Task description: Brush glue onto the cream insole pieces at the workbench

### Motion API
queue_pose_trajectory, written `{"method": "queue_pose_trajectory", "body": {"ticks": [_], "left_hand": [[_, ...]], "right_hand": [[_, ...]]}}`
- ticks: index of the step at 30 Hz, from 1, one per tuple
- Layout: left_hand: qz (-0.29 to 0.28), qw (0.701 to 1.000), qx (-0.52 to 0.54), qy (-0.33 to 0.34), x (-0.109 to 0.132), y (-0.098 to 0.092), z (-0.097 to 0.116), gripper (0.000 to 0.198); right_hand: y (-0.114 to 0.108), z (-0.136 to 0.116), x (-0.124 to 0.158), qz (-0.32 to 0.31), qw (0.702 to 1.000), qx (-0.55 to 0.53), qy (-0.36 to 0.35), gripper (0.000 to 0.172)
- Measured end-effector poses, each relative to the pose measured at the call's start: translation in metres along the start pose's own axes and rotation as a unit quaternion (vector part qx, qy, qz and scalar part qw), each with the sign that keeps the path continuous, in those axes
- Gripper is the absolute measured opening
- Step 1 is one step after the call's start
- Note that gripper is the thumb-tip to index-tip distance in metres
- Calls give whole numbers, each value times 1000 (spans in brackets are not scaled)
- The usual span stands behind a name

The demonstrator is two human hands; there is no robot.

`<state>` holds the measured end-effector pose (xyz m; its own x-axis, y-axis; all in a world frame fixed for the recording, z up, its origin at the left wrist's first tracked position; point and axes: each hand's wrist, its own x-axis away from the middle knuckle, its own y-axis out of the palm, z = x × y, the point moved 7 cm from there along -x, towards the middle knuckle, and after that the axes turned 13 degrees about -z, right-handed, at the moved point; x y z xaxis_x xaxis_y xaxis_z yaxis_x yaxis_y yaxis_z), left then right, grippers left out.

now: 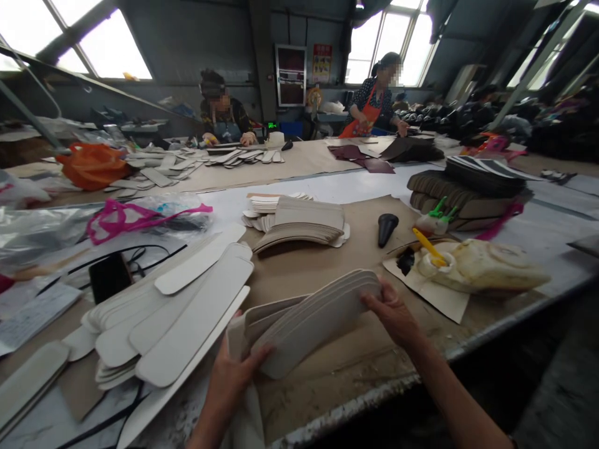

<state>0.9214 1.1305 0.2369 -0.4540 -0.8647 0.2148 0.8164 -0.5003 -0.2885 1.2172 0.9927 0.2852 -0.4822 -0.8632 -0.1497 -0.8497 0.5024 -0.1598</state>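
Note:
A fanned stack of grey rounded strips [318, 324] is held between my two hands above the brown sheet [374, 355] on the table. My left hand [238, 368] wraps round the left end, thumb on the front face. At the right end, my right hand [390, 308] pinches the stack, its fingers partly hidden behind it. To the left lies a spread pile of long white rounded strips [187, 312]. Beyond my hands sits another stack of grey strips [306, 221] on white pieces. A black teardrop-shaped tool [387, 229] lies right of that stack.
A plastic container [496, 265] with a yellow-handled brush [430, 248] lies at the right, near the table's edge. Behind it stand dark stacked pieces [468, 193]. A phone [110, 276] and plastic bags [154, 218] lie left. Two people [224, 112] work across the table.

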Motion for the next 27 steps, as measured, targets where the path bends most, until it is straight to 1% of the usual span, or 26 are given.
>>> {"method": "queue_pose_trajectory", "body": {"ticks": [1, 3, 5, 7, 9, 11, 13, 14, 16, 18, 20, 21, 22, 23, 24, 25, 26, 27], "left_hand": [[-15, 1000, 24, 4, -2, 2, 1, 57], [-64, 997, 47, 20, -5, 9, 3, 56], [-102, 994, 20, 38, -5, 12, 5, 55], [-105, 992, -39, 64, -1, 10, 6, 54], [-118, 985, -96, 86, 6, 11, 6, 53], [-160, 972, -139, 98, 13, 19, 3, 48], [-198, 962, -159, 98, 20, 30, -1, 39], [-203, 961, -160, 97, 23, 34, -1, 33], [-185, 966, -151, 99, 27, 37, 0, 22], [-164, 972, -144, 90, 31, 34, 2, 15], [-152, 976, -138, 73, 36, 28, 1, 17], [-151, 978, -131, 63, 40, 24, -2, 18], [-150, 980, -120, 54, 43, 19, -5, 17], [-146, 982, -106, 45, 47, 13, -11, 16], [-137, 985, -94, 35, 50, 5, -17, 17], [-124, 988, -87, 24, 52, -3, -25, 18], [-106, 991, -85, 7, 54, -12, -35, 19], [-86, 993, -85, -15, 56, -22, -45, 20]], "right_hand": [[0, 11, 11, -18, 1000, 0, 17, 29], [1, 34, 29, -63, 996, 10, 57, 30], [-1, 48, 44, -84, 992, 30, 85, 34], [-7, 51, 53, -78, 989, 68, 101, 37], [-11, 47, 57, -67, 984, 124, 107, 43], [-11, 42, 60, -51, 977, 181, 101, 45], [-9, 40, 63, -31, 971, 221, 88, 43], [-8, 40, 65, -20, 968, 234, 83, 40], [-9, 43, 65, -10, 965, 248, 81, 40], [-10, 43, 55, -32, 962, 259, 85, 46], [-4, 32, 32, -68, 951, 292, 81, 49], [4, 22, 17, -87, 942, 317, 71, 48], [17, 10, 1, -110, 931, 345, 55, 45], [36, -2, -17, -137, 917, 373, 34, 41], [61, -14, -34, -181, 901, 393, 10, 36], [91, -24, -51, -233, 882, 409, -18, 31], [122, -35, -66, -266, 862, 428, -56, 27], [155, -45, -80, -297, 833, 454, -105, 32]]}}
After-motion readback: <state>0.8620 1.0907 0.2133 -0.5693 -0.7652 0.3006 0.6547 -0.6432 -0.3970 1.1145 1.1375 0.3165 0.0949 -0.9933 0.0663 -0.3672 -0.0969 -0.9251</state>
